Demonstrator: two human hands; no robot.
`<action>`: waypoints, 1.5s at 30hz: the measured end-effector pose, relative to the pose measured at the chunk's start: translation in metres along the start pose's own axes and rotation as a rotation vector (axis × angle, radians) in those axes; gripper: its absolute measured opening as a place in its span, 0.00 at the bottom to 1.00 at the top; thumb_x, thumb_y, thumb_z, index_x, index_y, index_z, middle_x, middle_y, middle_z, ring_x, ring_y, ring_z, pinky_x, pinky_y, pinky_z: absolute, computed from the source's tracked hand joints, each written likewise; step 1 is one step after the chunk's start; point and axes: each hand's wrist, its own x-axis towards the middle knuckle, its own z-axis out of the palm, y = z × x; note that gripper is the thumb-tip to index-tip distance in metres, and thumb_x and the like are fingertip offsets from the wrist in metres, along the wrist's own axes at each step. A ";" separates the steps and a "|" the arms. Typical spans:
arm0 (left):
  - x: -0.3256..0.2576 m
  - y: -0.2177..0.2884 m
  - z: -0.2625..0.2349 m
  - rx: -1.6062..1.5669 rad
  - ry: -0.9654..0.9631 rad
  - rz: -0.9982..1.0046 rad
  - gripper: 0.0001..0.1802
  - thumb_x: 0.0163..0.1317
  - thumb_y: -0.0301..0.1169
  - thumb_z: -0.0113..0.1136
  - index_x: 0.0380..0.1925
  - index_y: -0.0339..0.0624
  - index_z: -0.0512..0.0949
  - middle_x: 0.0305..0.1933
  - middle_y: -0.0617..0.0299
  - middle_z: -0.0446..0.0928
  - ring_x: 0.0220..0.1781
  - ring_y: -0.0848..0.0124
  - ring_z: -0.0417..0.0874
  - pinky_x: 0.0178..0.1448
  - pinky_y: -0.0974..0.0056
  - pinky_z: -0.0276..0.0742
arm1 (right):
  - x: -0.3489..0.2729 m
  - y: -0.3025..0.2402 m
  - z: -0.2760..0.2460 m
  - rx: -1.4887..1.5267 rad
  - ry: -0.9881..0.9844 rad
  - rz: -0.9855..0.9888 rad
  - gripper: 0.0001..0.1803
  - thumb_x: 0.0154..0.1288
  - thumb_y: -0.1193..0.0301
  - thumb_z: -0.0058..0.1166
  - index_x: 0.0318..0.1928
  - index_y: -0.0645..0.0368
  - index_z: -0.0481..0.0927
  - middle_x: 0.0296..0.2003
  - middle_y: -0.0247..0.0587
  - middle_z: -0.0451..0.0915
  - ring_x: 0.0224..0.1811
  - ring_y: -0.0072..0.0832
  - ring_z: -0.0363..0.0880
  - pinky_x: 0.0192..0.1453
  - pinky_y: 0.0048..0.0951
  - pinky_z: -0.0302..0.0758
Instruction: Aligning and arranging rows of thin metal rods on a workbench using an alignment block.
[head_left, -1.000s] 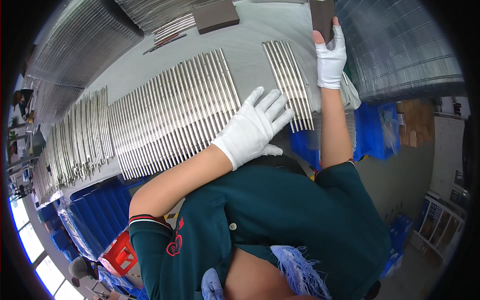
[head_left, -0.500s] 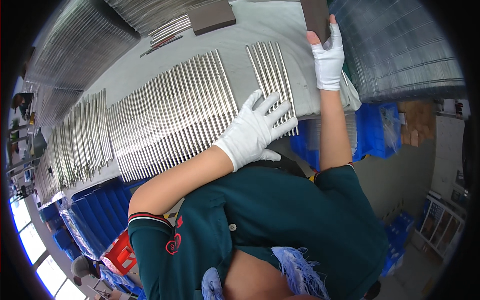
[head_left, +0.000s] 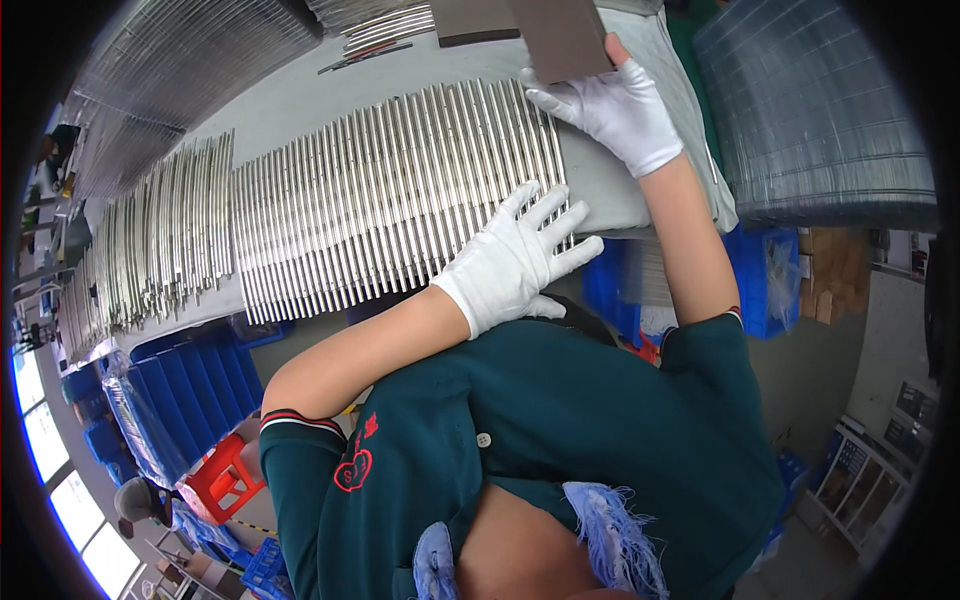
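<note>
A wide row of shiny metal rods lies side by side on the cloth-covered table. My left hand, in a white glove, rests with fingers spread over the near ends of the rods at the row's right end. In a white glove with bare thumb and finger tips showing, my right hand grips a brown-grey rectangular block by its near end. That block is beside the far ends of the rightmost rods; whether it touches them I cannot tell.
Another brown-grey block and several loose rods lie at the back. More rods are piled at left. Clear plastic trays are stacked at right, others at far left. Blue bins stand below the table.
My right hand has brought the block leftward and nearer to the rods. The separate rods on the right now lie against the main row, with the gap closed. My left hand stays spread.
</note>
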 end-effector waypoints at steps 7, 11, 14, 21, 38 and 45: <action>-0.018 -0.004 -0.008 0.127 -0.094 -0.087 0.47 0.51 0.60 0.64 0.70 0.55 0.64 0.74 0.52 0.63 0.76 0.52 0.61 0.77 0.39 0.47 | 0.056 0.029 0.005 -0.243 -0.092 0.213 0.38 0.69 0.59 0.59 0.68 0.69 0.58 0.61 0.61 0.66 0.63 0.55 0.72 0.67 0.53 0.75; -0.017 -0.007 -0.005 0.080 -0.086 -0.056 0.46 0.52 0.60 0.64 0.69 0.56 0.65 0.74 0.55 0.63 0.76 0.55 0.61 0.78 0.39 0.46 | 0.059 0.019 -0.011 -0.091 0.006 0.307 0.39 0.68 0.59 0.60 0.69 0.68 0.58 0.62 0.61 0.65 0.65 0.54 0.70 0.70 0.54 0.73; -0.004 -0.007 0.002 0.054 -0.089 0.002 0.45 0.52 0.59 0.64 0.69 0.56 0.65 0.74 0.57 0.63 0.76 0.56 0.61 0.78 0.40 0.46 | 0.050 0.007 -0.019 -0.014 -0.026 0.331 0.39 0.68 0.60 0.60 0.70 0.66 0.56 0.64 0.61 0.62 0.67 0.55 0.67 0.71 0.56 0.71; 0.032 -0.001 0.021 0.032 -0.045 0.167 0.41 0.57 0.59 0.61 0.68 0.56 0.66 0.73 0.59 0.64 0.77 0.57 0.60 0.80 0.42 0.46 | 0.023 -0.032 -0.033 0.027 0.019 0.299 0.42 0.68 0.61 0.61 0.72 0.65 0.54 0.66 0.62 0.58 0.70 0.58 0.61 0.74 0.59 0.65; -0.019 -0.009 -0.005 0.073 -0.111 0.057 0.39 0.62 0.56 0.56 0.69 0.49 0.66 0.74 0.59 0.63 0.77 0.61 0.60 0.80 0.43 0.46 | 0.051 0.002 -0.023 0.057 -0.015 0.287 0.41 0.67 0.63 0.62 0.71 0.65 0.54 0.67 0.57 0.59 0.71 0.52 0.61 0.75 0.56 0.64; 0.023 0.000 0.016 -0.104 0.026 0.195 0.38 0.61 0.51 0.60 0.68 0.46 0.66 0.72 0.55 0.65 0.74 0.53 0.64 0.77 0.48 0.58 | 0.017 -0.038 -0.032 -0.025 0.084 0.290 0.44 0.67 0.61 0.61 0.73 0.64 0.52 0.70 0.60 0.55 0.74 0.55 0.57 0.76 0.57 0.63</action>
